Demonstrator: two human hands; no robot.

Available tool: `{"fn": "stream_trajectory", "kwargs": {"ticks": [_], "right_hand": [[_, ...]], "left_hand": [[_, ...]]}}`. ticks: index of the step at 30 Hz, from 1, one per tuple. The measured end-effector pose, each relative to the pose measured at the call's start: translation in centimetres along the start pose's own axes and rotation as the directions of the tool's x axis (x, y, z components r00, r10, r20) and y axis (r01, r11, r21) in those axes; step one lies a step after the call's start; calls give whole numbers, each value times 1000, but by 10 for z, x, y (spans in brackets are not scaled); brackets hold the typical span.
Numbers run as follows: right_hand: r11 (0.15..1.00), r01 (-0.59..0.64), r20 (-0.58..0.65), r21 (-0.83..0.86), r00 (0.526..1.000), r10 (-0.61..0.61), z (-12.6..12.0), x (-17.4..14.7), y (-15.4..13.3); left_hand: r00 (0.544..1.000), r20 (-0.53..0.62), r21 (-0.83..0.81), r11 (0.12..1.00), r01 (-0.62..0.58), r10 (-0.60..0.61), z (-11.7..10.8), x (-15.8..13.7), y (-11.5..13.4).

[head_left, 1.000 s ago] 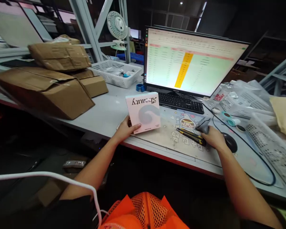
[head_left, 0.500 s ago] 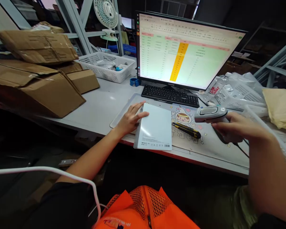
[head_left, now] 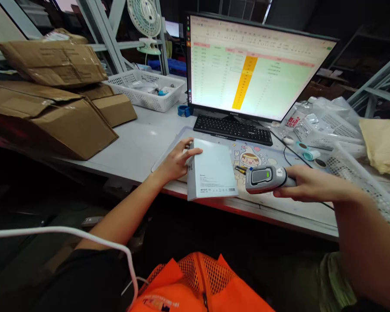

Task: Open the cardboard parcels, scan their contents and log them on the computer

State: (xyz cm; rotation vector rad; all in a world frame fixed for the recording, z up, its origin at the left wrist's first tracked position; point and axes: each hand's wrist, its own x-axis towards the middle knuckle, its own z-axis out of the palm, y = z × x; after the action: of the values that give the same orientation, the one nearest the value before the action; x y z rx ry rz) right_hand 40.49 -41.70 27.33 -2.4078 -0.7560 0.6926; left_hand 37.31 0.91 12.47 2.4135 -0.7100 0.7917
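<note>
A pale blue-white box (head_left: 214,169) with small print and a barcode lies at the desk's front edge, tilted a little. My left hand (head_left: 177,164) grips its left side, thumb on the top face and fingers around the far corner. My right hand (head_left: 307,183) is wrapped around the handle of a grey barcode scanner (head_left: 263,177), a green light showing on its top. The scanner's head points left, close to the box's right edge and apart from it. Beneath the scanner, a yellow-black utility knife (head_left: 241,169) is mostly hidden on the patterned desk mat (head_left: 247,157).
Behind the mat stand a black keyboard (head_left: 232,129) and a monitor (head_left: 221,78) showing a spreadsheet. Cardboard boxes (head_left: 52,117) are piled at left, near a white basket (head_left: 159,102) and a blue tape roll (head_left: 183,111). At right are a white basket (head_left: 360,173) and plastic bags (head_left: 331,117).
My right hand has brought the scanner left and down toward the box, covering most of the knife. My left hand has tilted the box, so its left side shows more.
</note>
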Motion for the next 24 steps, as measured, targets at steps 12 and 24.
{"fn": "stream_trajectory", "kwargs": {"ticks": [12, 24], "right_hand": [[849, -477, -625, -228, 740, 248, 36, 89, 128], [758, -614, -630, -222, 683, 369, 4, 108, 136]], "left_hand": [[768, 211, -363, 681, 636, -604, -75, 7, -12], [694, 262, -565, 476, 674, -671, 7, -21, -18]]}}
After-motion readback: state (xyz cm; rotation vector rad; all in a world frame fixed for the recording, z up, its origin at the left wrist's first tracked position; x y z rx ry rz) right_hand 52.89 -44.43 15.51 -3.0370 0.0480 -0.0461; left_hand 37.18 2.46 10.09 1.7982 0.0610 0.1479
